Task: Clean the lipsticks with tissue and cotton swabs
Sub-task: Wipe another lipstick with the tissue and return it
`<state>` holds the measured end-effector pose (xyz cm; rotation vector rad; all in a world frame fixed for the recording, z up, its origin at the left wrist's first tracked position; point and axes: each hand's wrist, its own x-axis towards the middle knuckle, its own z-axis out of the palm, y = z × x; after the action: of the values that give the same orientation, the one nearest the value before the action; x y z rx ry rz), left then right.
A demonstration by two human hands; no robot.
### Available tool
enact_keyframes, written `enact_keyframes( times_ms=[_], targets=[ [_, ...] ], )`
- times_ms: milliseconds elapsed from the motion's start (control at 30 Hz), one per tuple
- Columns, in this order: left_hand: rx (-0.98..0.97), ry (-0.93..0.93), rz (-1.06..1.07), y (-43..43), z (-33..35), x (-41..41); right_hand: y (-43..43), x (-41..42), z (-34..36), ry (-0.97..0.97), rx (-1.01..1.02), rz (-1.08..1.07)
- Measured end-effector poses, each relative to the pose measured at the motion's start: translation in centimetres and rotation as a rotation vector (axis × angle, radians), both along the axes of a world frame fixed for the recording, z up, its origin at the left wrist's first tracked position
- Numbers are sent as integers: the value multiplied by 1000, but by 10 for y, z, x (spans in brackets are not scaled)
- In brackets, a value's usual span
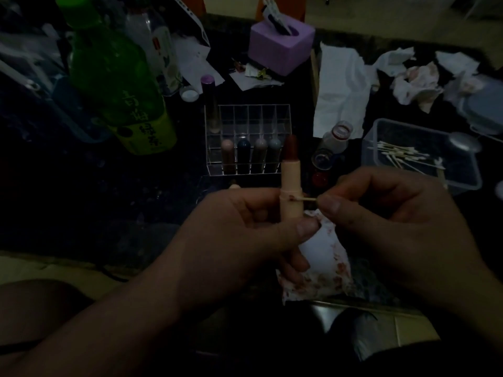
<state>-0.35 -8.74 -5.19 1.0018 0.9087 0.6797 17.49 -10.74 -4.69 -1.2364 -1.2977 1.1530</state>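
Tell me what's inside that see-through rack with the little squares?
Four lipsticks stand in the rack's front row, and a tall purple-capped tube at the back left. The held lipstick hides the front right slot.

The head view looks forward and down (close in) over the table [152,191].

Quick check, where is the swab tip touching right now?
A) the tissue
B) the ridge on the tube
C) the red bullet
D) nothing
B: the swab, pinched by the right hand, meets the ridge on the lipstick tube, below the red bullet, while the left hand holds the tube upright.
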Motion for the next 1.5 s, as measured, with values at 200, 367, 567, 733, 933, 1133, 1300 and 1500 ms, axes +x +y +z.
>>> enact_keyframes(
  times_ms=[200,367,567,733,933,1133,1300,1500],
  targets=[
    [-36,-56,34,0,-4,-5,2,6,-2,-104,-33,-53],
    [67,27,64,-1,-1,-1,1,-1,0,-82,4,7],
    [98,63,87,0,-5,-3,-2,3,-2,-96,55,-66],
    [151,44,44,-1,-9,-3,-1,1,-1,-138,55,-46],
    [127,-81,-7,-1,-18,-4,0,5,3,-127,44,-62],
    [18,-253,-35,-4,-20,0,-1,4,1,-122,45,-85],
    [71,-173,-14,-5,-22,7,-1,0,-1,-54,44,-70],
    [84,-233,79,-8,-22,12,-3,1,-4,-63,54,-117]
  ],
)
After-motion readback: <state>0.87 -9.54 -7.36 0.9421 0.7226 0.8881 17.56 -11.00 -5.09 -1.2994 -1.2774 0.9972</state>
